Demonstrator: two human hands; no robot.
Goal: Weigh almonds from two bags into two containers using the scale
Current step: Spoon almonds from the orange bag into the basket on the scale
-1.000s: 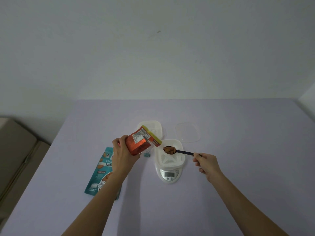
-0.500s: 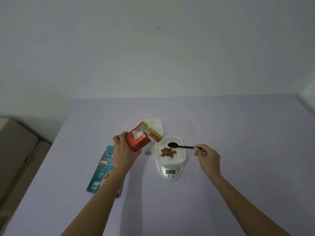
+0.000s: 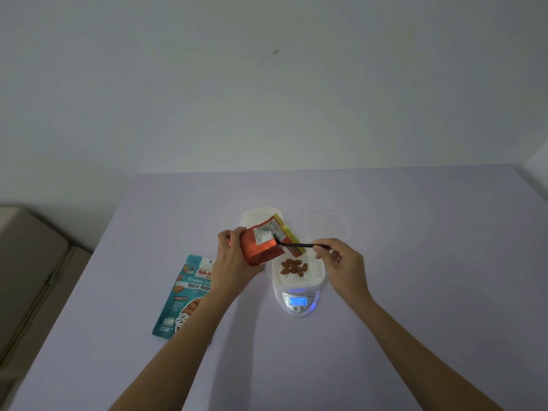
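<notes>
The left hand (image 3: 234, 262) grips the orange bag (image 3: 264, 244), tilted toward the scale (image 3: 299, 304) so the black spoon (image 3: 296, 245), pinched at its handle end by the right hand (image 3: 344, 262), has a short trip. About 9 almonds (image 3: 293, 266) lie in the white container (image 3: 315, 277) on the lit scale. The teal bag (image 3: 184, 298) lies flat at the left, likely for the 2nd container (image 3: 255, 215) behind

Lavender table (image 3: 415, 262), pale wall (image 3: 267, 84), beige cushioned seat (image 3: 29, 277) at left
</notes>
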